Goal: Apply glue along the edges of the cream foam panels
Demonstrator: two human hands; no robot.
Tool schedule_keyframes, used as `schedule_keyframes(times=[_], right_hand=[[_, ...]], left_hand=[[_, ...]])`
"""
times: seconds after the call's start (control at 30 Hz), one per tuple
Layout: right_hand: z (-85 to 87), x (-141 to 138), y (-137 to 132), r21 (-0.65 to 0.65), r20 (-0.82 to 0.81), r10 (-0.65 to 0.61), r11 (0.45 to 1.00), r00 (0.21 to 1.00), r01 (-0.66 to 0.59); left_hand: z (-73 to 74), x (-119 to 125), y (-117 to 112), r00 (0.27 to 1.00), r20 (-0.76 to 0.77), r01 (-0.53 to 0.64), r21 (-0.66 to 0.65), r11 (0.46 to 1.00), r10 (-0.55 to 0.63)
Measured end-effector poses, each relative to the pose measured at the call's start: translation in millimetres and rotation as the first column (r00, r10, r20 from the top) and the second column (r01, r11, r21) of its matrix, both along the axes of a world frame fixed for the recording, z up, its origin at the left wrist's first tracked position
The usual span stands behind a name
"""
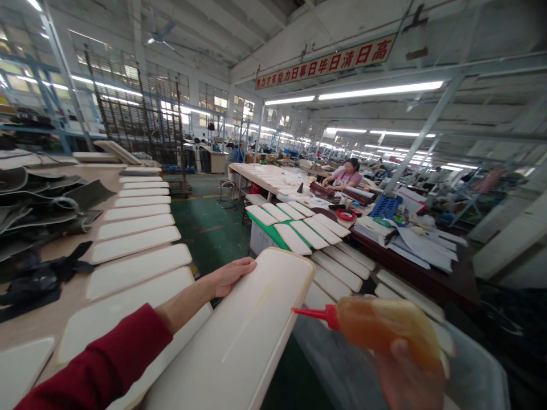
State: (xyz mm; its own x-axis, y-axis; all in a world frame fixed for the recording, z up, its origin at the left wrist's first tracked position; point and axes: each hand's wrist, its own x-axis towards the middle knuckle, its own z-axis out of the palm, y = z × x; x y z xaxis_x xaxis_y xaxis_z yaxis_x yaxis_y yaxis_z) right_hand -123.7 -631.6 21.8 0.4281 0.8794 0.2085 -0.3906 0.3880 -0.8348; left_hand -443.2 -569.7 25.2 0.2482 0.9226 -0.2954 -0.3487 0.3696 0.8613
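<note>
White panel [243, 336] slants up in front of me, and I take it as the centre of my clock. Its far end has rounded corners and a tan rim; its near end runs out of my view at six. Along its right edge, just past three, a dark gap drops away. At eleven there is open green floor [200, 225] between the bench [66, 313] and the spread to my right. On that bench, a row of similar panels [137, 228] runs from nine to eleven, close-set. At one, more panels lie on a green sheet [271, 232], and further out a co-worker [342, 177] leans over some work.

My left hand [233, 277] reaches up from seven in a red sleeve [113, 356], its fingers gripping the panel's left edge near the far corner. At three, my right hand [412, 373] is wrapped round the underside of a bottle [384, 324] of amber liquid, tipped nearly flat, thumb toward me. Its red nozzle [318, 314] points left to the panel's right edge; I cannot tell whether the tip touches.

High between twelve and one, a banner [327, 62] reads 努力才有能力日事日毕日清日高 in red.
</note>
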Motion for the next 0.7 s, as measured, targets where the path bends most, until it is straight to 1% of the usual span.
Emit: schedule_keyframes(times=[0.07, 0.27, 0.37, 0.53, 0.63, 0.7], right_hand=[[3.4, -3.3, -1.8, -0.024, 0.012, -0.005, 1.000, 1.000, 0.005], [10.8, -10.3, -7.0, -0.040, 0.053, 0.064, 0.997, 0.997, -0.062], [7.3, -7.9, -7.3, -0.030, 0.066, 0.077, 0.997, 0.995, -0.075], [-2.7, 0.7, -9.9, -0.026, 0.127, 0.149, 0.989, 0.981, -0.147], [-5.0, 3.2, -13.0, -0.033, 0.121, 0.155, 0.988, 0.981, -0.152], [-6.8, 5.0, -14.1, -0.032, 0.092, 0.181, 0.983, 0.979, -0.179]], left_hand=[[-1.4, -1.4, -0.1, 1.000, -0.004, 0.004, -0.006, 1.000, -0.004], [-3.8, -4.4, 0.7, 0.999, -0.048, 0.002, -0.035, 0.999, -0.004], [-4.9, -5.5, 1.2, 0.998, -0.058, -0.001, -0.041, 0.999, -0.002], [-6.7, -7.2, 2.9, 0.999, -0.041, 0.008, -0.031, 0.999, -0.009], [-7.5, -8.2, 4.2, 0.999, -0.042, 0.004, -0.048, 0.999, -0.006], [-8.2, -8.8, 5.0, 0.999, -0.044, 0.010, -0.054, 0.998, -0.013]])
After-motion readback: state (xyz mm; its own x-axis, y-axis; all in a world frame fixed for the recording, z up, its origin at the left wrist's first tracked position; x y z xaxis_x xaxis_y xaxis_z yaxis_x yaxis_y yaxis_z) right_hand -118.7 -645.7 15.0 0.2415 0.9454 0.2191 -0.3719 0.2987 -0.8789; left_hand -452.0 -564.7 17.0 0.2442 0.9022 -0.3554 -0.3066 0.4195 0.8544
